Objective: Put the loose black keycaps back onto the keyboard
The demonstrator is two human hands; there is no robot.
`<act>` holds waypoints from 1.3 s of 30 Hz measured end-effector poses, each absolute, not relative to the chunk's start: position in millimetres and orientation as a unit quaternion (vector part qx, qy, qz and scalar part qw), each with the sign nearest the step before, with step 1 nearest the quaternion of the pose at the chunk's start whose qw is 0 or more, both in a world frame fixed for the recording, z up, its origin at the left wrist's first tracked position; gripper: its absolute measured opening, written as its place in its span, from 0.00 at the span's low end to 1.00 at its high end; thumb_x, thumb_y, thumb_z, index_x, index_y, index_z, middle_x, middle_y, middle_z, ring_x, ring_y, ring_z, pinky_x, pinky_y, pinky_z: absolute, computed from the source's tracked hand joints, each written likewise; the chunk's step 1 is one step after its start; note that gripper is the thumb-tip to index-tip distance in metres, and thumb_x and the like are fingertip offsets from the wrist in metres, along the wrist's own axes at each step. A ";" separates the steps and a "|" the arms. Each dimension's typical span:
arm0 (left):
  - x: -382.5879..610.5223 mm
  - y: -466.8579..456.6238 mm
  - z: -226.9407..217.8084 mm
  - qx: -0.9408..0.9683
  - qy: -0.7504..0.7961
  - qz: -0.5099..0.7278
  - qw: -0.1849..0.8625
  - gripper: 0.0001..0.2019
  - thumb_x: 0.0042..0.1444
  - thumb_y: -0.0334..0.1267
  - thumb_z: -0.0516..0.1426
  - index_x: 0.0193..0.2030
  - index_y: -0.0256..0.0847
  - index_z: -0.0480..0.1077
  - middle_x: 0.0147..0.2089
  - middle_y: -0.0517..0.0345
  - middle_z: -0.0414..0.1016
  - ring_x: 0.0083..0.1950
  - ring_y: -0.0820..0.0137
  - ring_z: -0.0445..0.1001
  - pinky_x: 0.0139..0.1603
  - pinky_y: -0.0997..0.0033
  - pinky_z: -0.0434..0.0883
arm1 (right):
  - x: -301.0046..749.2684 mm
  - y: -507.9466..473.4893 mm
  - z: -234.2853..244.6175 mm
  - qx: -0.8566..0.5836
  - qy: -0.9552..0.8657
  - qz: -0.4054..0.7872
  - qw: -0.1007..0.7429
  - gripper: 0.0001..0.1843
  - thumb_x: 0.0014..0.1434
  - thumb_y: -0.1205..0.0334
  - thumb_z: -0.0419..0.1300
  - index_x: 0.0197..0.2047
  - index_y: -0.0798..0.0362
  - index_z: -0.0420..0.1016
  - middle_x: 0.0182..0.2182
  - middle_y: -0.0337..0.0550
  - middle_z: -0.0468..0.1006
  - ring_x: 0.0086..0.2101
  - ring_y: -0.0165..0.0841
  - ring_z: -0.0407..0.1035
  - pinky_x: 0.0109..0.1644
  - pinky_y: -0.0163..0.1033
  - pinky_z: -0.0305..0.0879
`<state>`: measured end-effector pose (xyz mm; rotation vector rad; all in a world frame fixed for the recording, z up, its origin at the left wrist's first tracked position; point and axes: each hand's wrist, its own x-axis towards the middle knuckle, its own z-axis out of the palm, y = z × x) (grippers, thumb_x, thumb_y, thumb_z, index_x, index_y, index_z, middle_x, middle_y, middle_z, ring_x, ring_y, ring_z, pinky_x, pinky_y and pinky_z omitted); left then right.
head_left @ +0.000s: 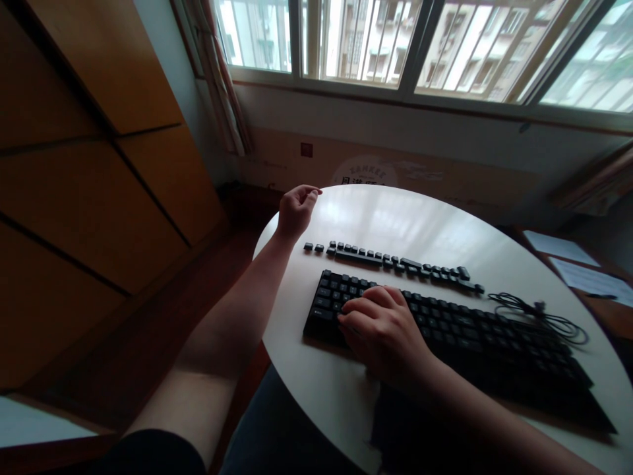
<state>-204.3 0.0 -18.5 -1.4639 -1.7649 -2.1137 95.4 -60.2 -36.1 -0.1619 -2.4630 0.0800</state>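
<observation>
My left hand (297,210) is raised by the far left edge of the round white table, its fingers curled and the thumb pressed to the index finger. Whatever that pinch may contain is too small to make out. Over the left part of a black keyboard (455,324) rests my right hand (383,326). Its fingers are bent together and reach down to the keys near the lower left; what the fingertips grip is hidden. Beyond the keyboard, loose black keycaps (363,255) lie in rows, with long ones among them.
A coiled black cable (541,320) lies on the white table (395,214) at the right. Papers (588,276) and a dark pen rest on a brown surface farther right. Wooden cabinets (64,178) stand at the left, and a barred window is ahead.
</observation>
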 end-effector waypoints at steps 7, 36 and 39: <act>-202.4 -1.0 -15.4 -0.467 -0.567 -0.678 0.005 0.10 0.58 0.38 0.57 0.36 0.36 0.79 0.23 0.60 0.69 0.22 0.76 0.60 0.22 0.75 0.55 | 94.7 -58.9 -40.4 -0.048 -0.932 0.051 0.355 0.09 0.65 0.66 0.62 0.32 0.52 0.78 0.37 0.31 0.82 0.38 0.28 0.65 0.49 0.40 0.53; -193.6 -6.4 -19.6 -0.582 -0.744 -0.290 -0.153 0.16 0.54 0.45 0.61 0.42 0.37 0.83 0.41 0.49 0.84 0.41 0.62 0.79 0.43 0.68 0.72 | 104.2 -54.9 -39.8 -0.083 -0.962 0.044 0.256 0.10 0.66 0.51 0.61 0.46 0.41 0.82 0.64 0.42 0.69 0.65 0.50 0.61 0.65 0.65 0.58; -195.2 -8.3 -18.0 -0.592 -0.744 -0.255 -0.178 0.17 0.52 0.46 0.62 0.42 0.37 0.83 0.40 0.50 0.84 0.39 0.63 0.79 0.40 0.69 0.72 | 106.3 -55.4 -36.0 -0.072 -0.953 0.043 0.290 0.10 0.65 0.52 0.62 0.45 0.43 0.83 0.67 0.45 0.64 0.67 0.50 0.59 0.66 0.64 0.59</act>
